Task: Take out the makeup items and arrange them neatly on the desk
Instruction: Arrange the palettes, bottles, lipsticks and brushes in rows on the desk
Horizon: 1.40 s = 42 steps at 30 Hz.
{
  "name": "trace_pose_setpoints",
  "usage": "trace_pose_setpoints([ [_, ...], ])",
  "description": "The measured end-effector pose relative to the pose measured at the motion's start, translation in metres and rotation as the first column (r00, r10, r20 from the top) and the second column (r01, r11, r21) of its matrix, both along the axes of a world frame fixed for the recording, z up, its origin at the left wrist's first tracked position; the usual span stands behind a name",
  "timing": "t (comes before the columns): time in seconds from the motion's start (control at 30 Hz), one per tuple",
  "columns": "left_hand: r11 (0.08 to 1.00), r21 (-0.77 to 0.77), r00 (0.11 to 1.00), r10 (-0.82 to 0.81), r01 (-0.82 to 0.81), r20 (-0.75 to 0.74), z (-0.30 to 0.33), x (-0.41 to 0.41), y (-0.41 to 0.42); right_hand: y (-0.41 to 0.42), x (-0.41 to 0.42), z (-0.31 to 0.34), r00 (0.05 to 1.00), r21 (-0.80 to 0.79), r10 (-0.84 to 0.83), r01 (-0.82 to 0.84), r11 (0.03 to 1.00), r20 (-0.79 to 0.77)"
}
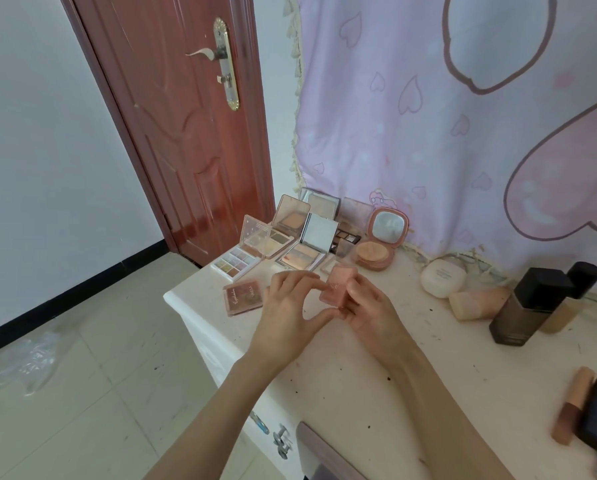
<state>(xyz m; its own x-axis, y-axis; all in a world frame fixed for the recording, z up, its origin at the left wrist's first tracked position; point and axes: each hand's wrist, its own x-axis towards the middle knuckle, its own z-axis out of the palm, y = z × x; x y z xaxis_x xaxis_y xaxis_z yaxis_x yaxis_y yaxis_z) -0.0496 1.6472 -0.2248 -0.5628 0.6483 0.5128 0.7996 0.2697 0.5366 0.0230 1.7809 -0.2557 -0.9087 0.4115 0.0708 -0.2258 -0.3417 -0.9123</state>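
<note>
Both hands (pixel 290 306) (pixel 366 313) pinch one small pink compact (pixel 337 287).

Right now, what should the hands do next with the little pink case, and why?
Probably open it and stand it in the bare spot in front of the open palettes. Both the left hand and right hand hold the closed pink compact above the desk, and most compacts already set down there stand with lids up.
</note>
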Motion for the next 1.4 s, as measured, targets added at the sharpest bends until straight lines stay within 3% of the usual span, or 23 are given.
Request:
trace_pose_setpoints([
  [0.2, 0.951, -0.222, 0.967, -0.239, 0.215, -0.085, 0.016, -0.018, 0.002, -0.002, 0.0, 0.006, 0.999, -0.008, 0.028, -0.028, 1.0, 0.02],
  [0.6, 0.907, -0.288, 0.951, -0.279, 0.307, 0.135, 0.023, -0.03, 0.004, -0.001, 0.001, 0.006, 0.998, -0.041, 0.039, -0.037, 0.998, 0.05],
  [0.77, 0.901, -0.178, 0.894, -0.332, 0.395, 0.301, 0.031, -0.035, -0.002, 0.002, 0.003, 0.005, 0.994, -0.088, 0.108, -0.107, 0.99, 0.005],
  [0.93, 0.961, 0.101, 0.855, -0.275, 0.257, 0.44, 0.036, -0.04, -0.003, 0.002, 0.002, 0.002, 0.994, -0.126, 0.105, -0.104, 0.987, 0.002],
  [1.03, 0.968, 0.125, 0.834, -0.251, 0.218, 0.492, 0.039, -0.045, 0.006, -0.003, 0.0, 0.004, 1.0, -0.084, 0.006, -0.004, 0.996, 0.014],
  [1.13, 0.975, 0.106, 0.813, -0.221, 0.195, 0.538, 0.04, -0.048, 0.019, -0.006, -0.001, 0.003, 0.982, 0.126, -0.168, 0.156, 0.98, 0.087],
  [1.23, 0.988, 0.076, 0.827, -0.152, 0.132, 0.542, 0.037, -0.046, 0.033, -0.001, -0.002, 0.004, 0.937, 0.316, -0.336, 0.293, 0.902, 0.092],
  [1.4, 0.999, 0.04, 0.87, 0.011, -0.035, 0.493, 0.017, -0.028, 0.045, 0.016, -0.001, 0.001, 0.82, 0.422, -0.556, 0.461, 0.781, 0.134],
])
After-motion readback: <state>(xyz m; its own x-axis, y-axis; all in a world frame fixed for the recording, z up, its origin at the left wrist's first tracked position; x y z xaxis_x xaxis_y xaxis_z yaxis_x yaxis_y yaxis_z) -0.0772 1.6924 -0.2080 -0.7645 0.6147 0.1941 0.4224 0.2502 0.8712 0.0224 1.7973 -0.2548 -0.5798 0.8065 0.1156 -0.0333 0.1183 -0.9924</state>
